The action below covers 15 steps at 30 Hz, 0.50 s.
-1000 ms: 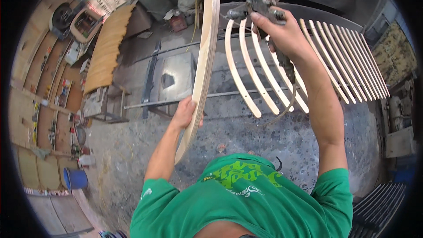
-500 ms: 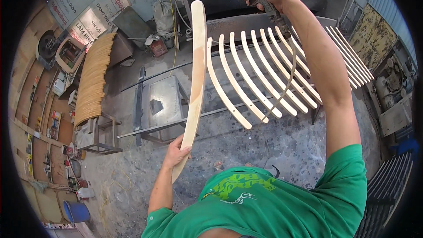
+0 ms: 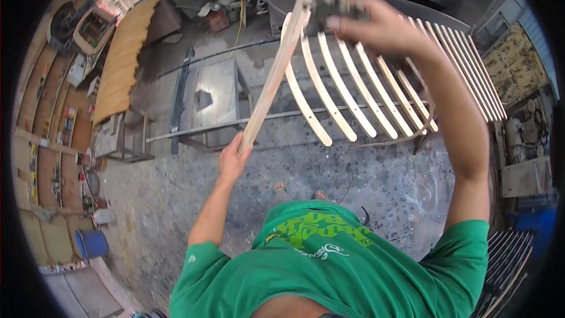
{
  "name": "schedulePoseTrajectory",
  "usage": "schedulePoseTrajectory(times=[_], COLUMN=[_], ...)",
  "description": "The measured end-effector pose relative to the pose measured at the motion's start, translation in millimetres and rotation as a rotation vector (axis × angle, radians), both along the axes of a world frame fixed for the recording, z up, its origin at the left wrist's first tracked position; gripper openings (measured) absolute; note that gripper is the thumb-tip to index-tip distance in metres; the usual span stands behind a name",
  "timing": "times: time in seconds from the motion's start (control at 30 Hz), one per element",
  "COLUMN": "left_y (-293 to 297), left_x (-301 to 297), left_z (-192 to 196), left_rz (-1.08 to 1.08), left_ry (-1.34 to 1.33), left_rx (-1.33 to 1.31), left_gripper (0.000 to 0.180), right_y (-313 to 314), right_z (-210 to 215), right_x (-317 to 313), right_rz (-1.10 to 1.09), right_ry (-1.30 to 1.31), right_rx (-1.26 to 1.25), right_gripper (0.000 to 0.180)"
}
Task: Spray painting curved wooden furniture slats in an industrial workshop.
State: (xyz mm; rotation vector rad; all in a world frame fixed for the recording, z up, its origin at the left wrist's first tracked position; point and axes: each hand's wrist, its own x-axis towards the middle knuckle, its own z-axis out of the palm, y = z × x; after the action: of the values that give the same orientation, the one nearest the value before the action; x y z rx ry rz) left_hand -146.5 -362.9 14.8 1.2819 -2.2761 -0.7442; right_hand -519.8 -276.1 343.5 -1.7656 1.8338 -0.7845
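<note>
My left hand (image 3: pixel 234 162) is closed around the lower end of a curved pale wooden slat (image 3: pixel 271 85), which slants up and away to the right, its narrow edge turned toward me. Motion blurs my right hand (image 3: pixel 382 26), raised at the far end of that slat. It grips a dark spray gun (image 3: pixel 335 9), also smeared, whose front is close to the slat's tip; I cannot tell whether they touch. Beyond and to the right, several similar curved slats (image 3: pixel 347 112) lie side by side across a metal rail frame (image 3: pixel 229 126).
Narrow slats (image 3: pixel 471 70) lie farther right. A hose (image 3: pixel 400 139) loops below the row of slats. Left of the frame are a metal-topped table (image 3: pixel 218 82) and a curved ribbed wooden panel (image 3: pixel 126 53) on a stand. A blue bucket (image 3: pixel 92 244) stands at lower left.
The held slat has turned from its broad face to its edge and tilted to the right. My right hand has brought the spray gun lower, toward the slat's upper end. My view has shifted.
</note>
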Motion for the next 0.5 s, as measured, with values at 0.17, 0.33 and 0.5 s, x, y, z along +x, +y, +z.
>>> schedulePoseTrajectory(times=[0.17, 0.33, 0.5], left_y=[-75.4, -198.0, -271.5], left_x=[-42.8, -83.7, -157.6], left_z=[-25.9, -59.7, -103.5], left_rz=[0.063, 0.102, 0.32], left_ry=[-0.002, -0.012, -0.05], left_rx=[0.05, 0.078, 0.13], left_gripper=[0.065, 0.082, 0.083], right_y=[58.7, 117.6, 176.1], right_z=[-149.2, -295.8, -343.7], right_x=[47.3, 88.7, 118.1], right_rz=[0.02, -0.224, -0.64], right_ry=[-0.275, -0.369, -0.364], right_rx=[0.19, 0.255, 0.334], right_gripper=[0.042, 0.045, 0.036])
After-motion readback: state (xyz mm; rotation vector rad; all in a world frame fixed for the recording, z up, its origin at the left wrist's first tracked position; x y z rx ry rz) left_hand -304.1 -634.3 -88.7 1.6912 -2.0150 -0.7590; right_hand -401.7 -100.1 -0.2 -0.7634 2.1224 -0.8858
